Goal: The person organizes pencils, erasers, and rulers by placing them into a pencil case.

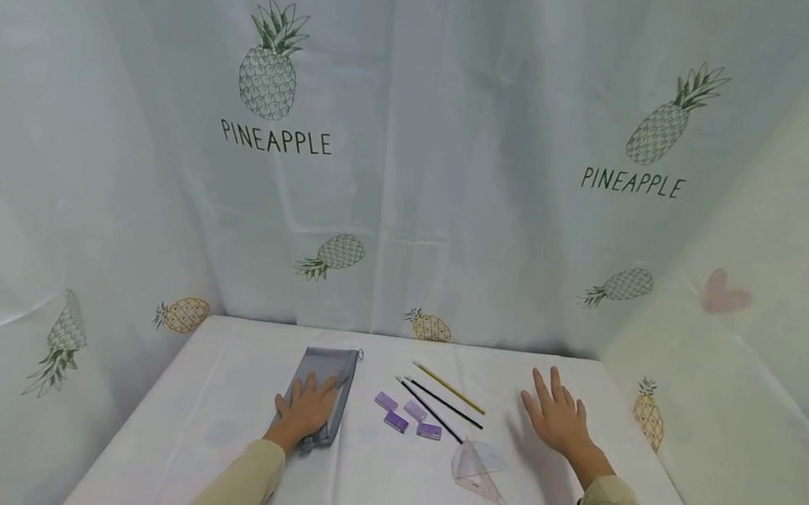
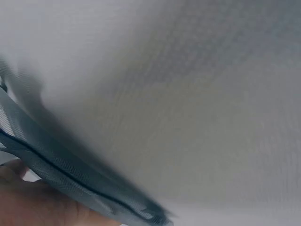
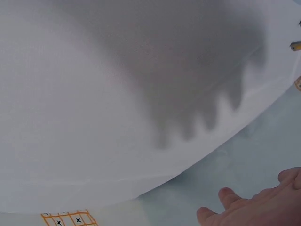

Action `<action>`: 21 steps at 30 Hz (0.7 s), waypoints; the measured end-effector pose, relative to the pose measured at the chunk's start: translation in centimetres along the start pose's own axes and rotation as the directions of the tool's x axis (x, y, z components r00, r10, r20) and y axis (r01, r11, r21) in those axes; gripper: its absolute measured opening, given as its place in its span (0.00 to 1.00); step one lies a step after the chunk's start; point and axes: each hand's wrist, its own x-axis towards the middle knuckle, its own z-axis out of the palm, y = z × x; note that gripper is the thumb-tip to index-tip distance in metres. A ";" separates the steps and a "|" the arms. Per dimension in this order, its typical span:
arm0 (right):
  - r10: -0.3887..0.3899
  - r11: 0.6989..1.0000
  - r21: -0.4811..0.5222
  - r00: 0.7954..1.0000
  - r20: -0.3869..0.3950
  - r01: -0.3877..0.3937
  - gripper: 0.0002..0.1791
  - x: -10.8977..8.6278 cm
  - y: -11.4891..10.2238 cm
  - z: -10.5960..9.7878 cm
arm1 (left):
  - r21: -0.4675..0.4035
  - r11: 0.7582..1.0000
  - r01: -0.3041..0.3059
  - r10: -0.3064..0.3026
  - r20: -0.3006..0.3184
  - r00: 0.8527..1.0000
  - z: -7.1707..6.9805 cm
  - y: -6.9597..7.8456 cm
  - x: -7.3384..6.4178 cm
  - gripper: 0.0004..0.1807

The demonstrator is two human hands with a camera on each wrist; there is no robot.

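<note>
A grey-blue mesh zip pouch [image 1: 342, 398] lies at the left of the table, a small ring at its far corner. My left hand [image 1: 309, 409] rests on the pouch with its fingers spread. In the left wrist view, the pouch [image 2: 70, 172] shows its dark zipper line beside part of the hand [image 2: 42, 205]. Over at the right, my right hand [image 1: 560, 421] hovers above the table with spread fingers and holds nothing. The right wrist view catches its fingers [image 3: 228, 197] and the shadow they cast on the cloth.
Between the hands lie several purple erasers [image 1: 396, 422], a yellow pencil [image 1: 449, 387] and two black pencils [image 1: 444, 403]. Nearer me, a clear protractor [image 1: 494, 458] overlaps a pinkish set square [image 1: 480, 483]. A pineapple-print curtain [image 1: 409, 204] rises behind the white-covered table [image 1: 210, 413].
</note>
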 end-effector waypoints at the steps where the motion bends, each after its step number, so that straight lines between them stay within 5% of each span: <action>1: -0.007 1.000 -0.006 1.000 -0.006 0.007 0.37 0.2 0.0 0.2 | -0.010 1.000 0.003 -0.003 0.003 1.000 0.0 0.0 0.1 0.30; 8: -0.077 0.997 0.007 0.997 -0.004 0.077 0.38 1.3 -1.5 1.6 | 0.009 1.000 0.002 -0.002 -0.018 1.000 -0.2 0.7 -0.4 0.29; 15: -0.080 0.988 0.139 0.996 0.045 0.073 0.20 2.0 -2.5 2.6 | 0.054 0.999 0.003 0.001 -0.064 0.998 -0.5 1.3 -0.6 0.29; 21: -0.094 0.966 0.252 0.987 0.133 0.058 0.12 2.7 -3.1 4.1 | 0.072 0.997 -0.001 0.004 -0.040 0.999 -0.4 0.8 -0.7 0.29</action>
